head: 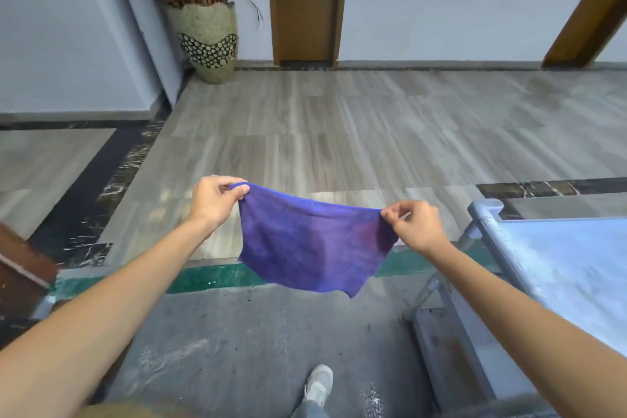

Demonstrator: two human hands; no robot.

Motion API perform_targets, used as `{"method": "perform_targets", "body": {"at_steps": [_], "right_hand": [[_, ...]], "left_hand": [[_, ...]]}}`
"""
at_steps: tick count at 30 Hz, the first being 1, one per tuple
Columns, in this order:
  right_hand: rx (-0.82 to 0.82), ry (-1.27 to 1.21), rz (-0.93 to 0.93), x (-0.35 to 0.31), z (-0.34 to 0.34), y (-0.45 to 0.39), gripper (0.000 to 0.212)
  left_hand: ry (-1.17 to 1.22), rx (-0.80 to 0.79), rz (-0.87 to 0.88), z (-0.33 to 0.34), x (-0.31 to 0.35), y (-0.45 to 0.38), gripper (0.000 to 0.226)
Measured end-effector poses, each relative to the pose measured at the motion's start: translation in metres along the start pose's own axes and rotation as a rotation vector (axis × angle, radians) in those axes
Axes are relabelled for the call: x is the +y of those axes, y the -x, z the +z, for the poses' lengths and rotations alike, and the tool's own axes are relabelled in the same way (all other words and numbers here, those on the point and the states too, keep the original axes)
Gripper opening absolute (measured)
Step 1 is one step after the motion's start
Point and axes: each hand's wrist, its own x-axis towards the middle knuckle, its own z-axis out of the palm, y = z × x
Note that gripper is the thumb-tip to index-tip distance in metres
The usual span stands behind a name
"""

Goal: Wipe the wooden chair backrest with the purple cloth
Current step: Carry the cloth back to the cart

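Note:
The purple cloth (312,244) hangs spread out in the air in front of me, above the floor. My left hand (217,200) pinches its upper left corner. My right hand (415,224) pinches its upper right corner, so the top edge sags between them. A dark brown wooden piece (23,268) shows at the left edge; I cannot tell if it belongs to the chair. No chair backrest is visible.
A grey metal table (559,268) stands at the right, close to my right arm. A tall vase with dried plants (207,41) sits in the far left corner beside a brown door (305,3). My shoe (319,383) is on the grey floor below.

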Motion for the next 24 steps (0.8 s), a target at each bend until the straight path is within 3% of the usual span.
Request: {"method": "perform_targets", "body": {"at_steps": [10, 19, 24], "right_hand": [[-0.074, -0.027, 0.068, 0.046, -0.006, -0.159, 0.020], [0.040, -0.046, 0.228, 0.101, -0.037, -0.240, 0.019], [0.127, -0.025, 0.360, 0.138, -0.065, -0.296, 0.018]], "left_hand": [[-0.046, -0.203, -0.023, 0.097, -0.004, -0.188, 0.048], [-0.006, -0.355, -0.023, 0.230, 0.031, -0.310, 0.014], [0.015, -0.557, -0.011, 0.339, 0.043, -0.400, 0.016]]}}
